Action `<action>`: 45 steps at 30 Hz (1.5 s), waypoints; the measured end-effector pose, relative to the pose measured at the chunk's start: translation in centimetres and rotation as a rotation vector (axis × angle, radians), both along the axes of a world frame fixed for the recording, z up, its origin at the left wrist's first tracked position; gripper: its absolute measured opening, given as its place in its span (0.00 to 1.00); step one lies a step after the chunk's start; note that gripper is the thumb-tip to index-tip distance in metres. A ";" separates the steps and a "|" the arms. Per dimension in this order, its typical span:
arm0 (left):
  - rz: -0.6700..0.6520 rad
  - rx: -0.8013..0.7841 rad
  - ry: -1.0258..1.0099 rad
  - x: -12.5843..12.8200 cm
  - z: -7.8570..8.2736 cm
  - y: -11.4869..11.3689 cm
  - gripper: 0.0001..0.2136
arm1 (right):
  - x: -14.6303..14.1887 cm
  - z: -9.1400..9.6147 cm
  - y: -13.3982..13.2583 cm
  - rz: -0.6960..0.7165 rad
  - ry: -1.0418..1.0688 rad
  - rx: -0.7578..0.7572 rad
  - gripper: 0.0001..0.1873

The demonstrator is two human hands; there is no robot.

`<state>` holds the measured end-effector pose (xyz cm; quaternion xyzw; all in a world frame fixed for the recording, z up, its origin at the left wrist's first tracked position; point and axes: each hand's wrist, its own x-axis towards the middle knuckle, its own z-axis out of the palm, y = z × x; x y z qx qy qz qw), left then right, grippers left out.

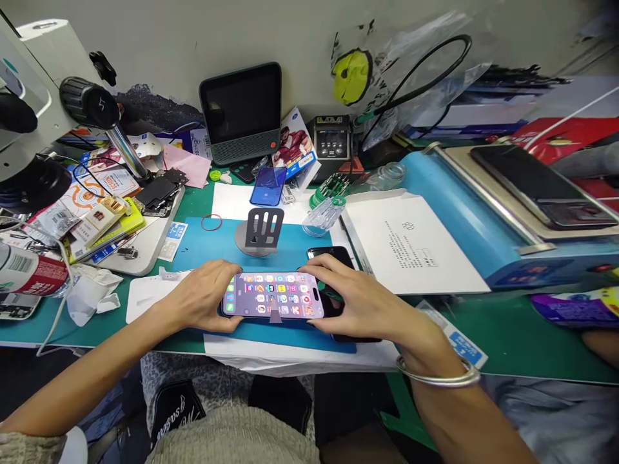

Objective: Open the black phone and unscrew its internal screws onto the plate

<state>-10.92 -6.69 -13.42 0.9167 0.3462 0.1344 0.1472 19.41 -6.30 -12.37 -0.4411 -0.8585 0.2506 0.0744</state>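
Note:
A smartphone (261, 298) with its screen lit and full of app icons lies sideways between my two hands, just above the blue mat (309, 235). My left hand (207, 296) grips its left end, thumb along the near edge and fingers along the far edge. At the other end my right hand (345, 293) holds it the same way. A small pointed grey shape covers the screen's lower middle. Partly hidden behind my right hand is a dark phone (333, 253). A black slotted phone stand (264, 231) on a round base stands beyond the lit phone.
A microscope (91, 103) rises at the left above cluttered parts. Behind the mat stand a dark display (242, 113) and a screwdriver holder (329, 193). An open white box (411, 238) lies right of the mat, beside a blue machine (464, 219). Another person's hand (602, 345) shows at the right edge.

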 end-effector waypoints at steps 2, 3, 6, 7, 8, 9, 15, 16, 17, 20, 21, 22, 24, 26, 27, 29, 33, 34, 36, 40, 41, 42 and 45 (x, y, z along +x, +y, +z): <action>0.012 0.001 0.017 0.1 0.0 0.1 0.27 | 0.0 -0.4 0.0 0.005 -0.012 -0.012 0.30; 0.018 -0.004 0.031 0.1 0.1 0.1 0.27 | 0.0 -0.6 -0.1 0.007 -0.016 -0.013 0.30; 0.031 -0.044 0.052 0.1 0.4 0.4 0.26 | 0.2 -0.7 0.0 0.016 -0.009 -0.005 0.30; 0.036 -0.068 0.044 0.1 0.5 0.5 0.26 | 0.3 -0.7 0.0 0.023 0.000 -0.003 0.30; 0.044 -0.096 0.031 0.0 0.7 0.7 0.26 | 0.4 -0.6 0.2 0.028 0.010 -0.001 0.30; 0.057 -0.125 0.016 -0.1 1.0 0.9 0.25 | 0.6 -0.5 0.4 0.030 0.017 -0.001 0.31; 0.153 -0.413 -0.089 -0.3 2.6 2.6 0.18 | 1.4 0.7 2.4 -0.025 0.117 -0.117 0.31; 0.172 -0.466 -0.120 -0.2 2.8 2.9 0.17 | 1.4 0.9 2.8 -0.049 0.150 -0.177 0.30; 0.195 -0.509 -0.153 -0.1 3.0 3.2 0.16 | 1.3 1.2 3.1 -0.077 0.177 -0.240 0.29; 0.272 -0.575 -0.221 0.2 3.2 4.0 0.14 | 0.9 1.7 3.8 -0.152 0.200 -0.360 0.27; 0.295 -0.586 -0.228 0.3 3.2 4.2 0.15 | 0.8 1.8 3.9 -0.166 0.196 -0.367 0.27; 0.314 -0.593 -0.230 0.3 3.2 4.4 0.15 | 0.7 1.9 4.0 -0.177 0.190 -0.368 0.27; 0.350 -0.587 -0.225 0.4 3.1 4.7 0.16 | 0.6 1.8 4.2 -0.196 0.197 -0.374 0.28; 0.377 -0.568 -0.222 0.3 3.0 4.8 0.18 | 0.6 1.6 4.3 -0.201 0.218 -0.371 0.28; 0.383 -0.560 -0.221 0.3 2.9 4.8 0.18 | 0.6 1.4 4.4 -0.210 0.228 -0.359 0.28; 0.383 -0.558 -0.223 0.1 2.8 4.8 0.20 | 0.6 1.2 4.4 -0.253 0.241 -0.325 0.28; 0.377 -0.588 -0.228 -0.3 2.3 4.8 0.21 | 0.4 1.0 4.6 -0.349 0.270 -0.287 0.24; 0.379 -0.593 -0.227 -0.3 2.2 4.8 0.21 | 0.4 1.0 4.6 -0.352 0.273 -0.285 0.23; 0.383 -0.580 -0.234 -0.3 2.1 4.9 0.21 | 0.4 1.1 4.7 -0.343 0.269 -0.280 0.20; 0.409 -0.389 -0.323 -0.7 2.8 4.2 0.20 | 0.6 1.5 4.4 -0.412 0.287 -0.186 0.18; 0.424 -0.306 -0.358 -1.2 3.2 3.7 0.19 | 0.7 1.9 4.0 -0.464 0.307 -0.121 0.16; 0.439 -0.218 -0.382 -1.9 3.5 3.1 0.17 | 0.8 2.3 3.5 -0.516 0.336 -0.041 0.13; 0.471 0.032 -0.340 -5.0 4.1 0.7 0.13 | 1.8 3.8 1.2 -0.601 0.402 0.255 0.08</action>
